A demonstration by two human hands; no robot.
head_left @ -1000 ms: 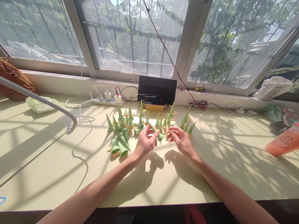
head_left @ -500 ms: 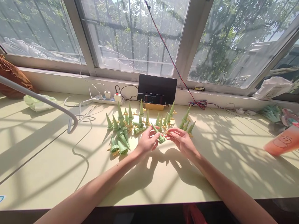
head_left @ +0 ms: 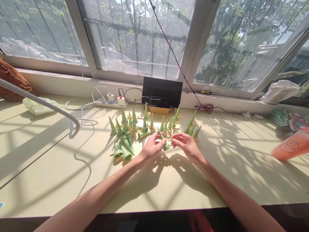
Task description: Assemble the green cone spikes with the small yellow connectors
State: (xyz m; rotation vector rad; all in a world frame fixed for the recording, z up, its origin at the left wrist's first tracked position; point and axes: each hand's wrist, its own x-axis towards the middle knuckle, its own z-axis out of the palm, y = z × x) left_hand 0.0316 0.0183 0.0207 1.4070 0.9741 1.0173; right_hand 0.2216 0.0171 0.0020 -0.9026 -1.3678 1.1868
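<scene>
In our bare left hand (head_left: 152, 145) we hold a tilted, pointed green plastic cone (head_left: 166, 146); our bare right hand (head_left: 185, 144) pinches a small yellow piece (head_left: 171, 140) just beside its base. More green cones (head_left: 124, 118) stand and lie on the pale yellow table (head_left: 58, 174), before a black-screened rectangular tablet (head_left: 162, 91)

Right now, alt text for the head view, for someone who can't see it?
A left hand holds a tilted green cone-shaped spike while the right hand pinches a small yellow fitting near its base. Beyond and beside the hands, more green spikes, some upright, some lying, sit on a sunlit table near a black tablet and windows.
</scene>
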